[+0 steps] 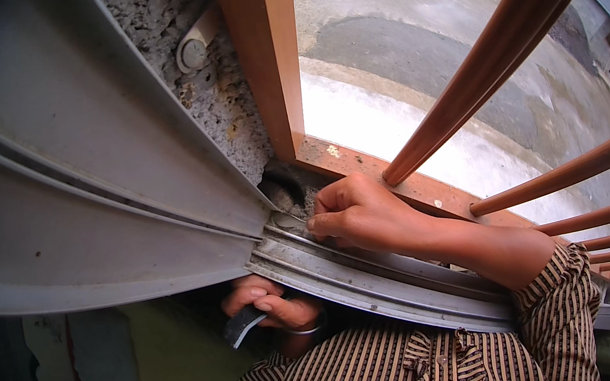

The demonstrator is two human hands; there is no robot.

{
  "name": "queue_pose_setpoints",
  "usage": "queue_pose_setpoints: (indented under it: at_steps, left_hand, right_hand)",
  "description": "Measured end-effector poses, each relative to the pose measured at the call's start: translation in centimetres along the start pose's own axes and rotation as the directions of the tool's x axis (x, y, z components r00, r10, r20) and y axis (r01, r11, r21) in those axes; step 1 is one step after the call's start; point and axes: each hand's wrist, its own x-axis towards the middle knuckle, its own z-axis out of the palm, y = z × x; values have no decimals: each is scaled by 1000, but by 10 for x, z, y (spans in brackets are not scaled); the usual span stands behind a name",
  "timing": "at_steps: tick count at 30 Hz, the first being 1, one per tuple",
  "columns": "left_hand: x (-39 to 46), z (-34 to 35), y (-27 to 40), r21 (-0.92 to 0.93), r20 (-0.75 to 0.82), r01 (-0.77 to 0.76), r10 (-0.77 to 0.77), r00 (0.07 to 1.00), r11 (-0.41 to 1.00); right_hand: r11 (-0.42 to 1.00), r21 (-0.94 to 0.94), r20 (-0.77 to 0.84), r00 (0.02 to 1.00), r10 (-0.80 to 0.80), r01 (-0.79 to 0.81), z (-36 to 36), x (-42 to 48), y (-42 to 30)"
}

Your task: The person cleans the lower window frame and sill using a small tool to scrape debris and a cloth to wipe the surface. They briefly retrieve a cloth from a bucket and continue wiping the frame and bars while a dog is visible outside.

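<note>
My right hand [359,212] reaches over the aluminium window track [366,276], its fingers curled and pinched near the outer corner of the frame. A thin pale edge runs from the fingertips towards that corner; whether it is held cannot be told. Just beside them lies a gritty hollow [287,190] with loose debris and a dark curved piece. Below the track, on the inner side, my left hand [275,303] grips a dark grey strip [242,325] with a pale edge. Its wrist bears a metal bracelet [309,330].
The aluminium side frame [93,176] rises at left beside rough masonry [212,97] holding a round-ended pale fitting [193,52]. Outside stand a brown post [261,66] and rail [357,158] with slanting brown bars [493,53]. Concrete ground [391,51] lies beyond. Indoors hangs grey cloth [106,365].
</note>
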Motion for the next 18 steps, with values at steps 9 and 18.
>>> queue_pose_setpoints:
  at_steps: [9,18]
  left_hand:
    - [-1,11,1,-25,-73,-6,4,997,1000]
    - [-3,1,-7,18,-43,-2,2,999,1000]
  right_hand:
    - [999,34,17,1000,-18,17,0,-2,-1]
    - [998,-65,37,999,5,-3,-13,-20,11]
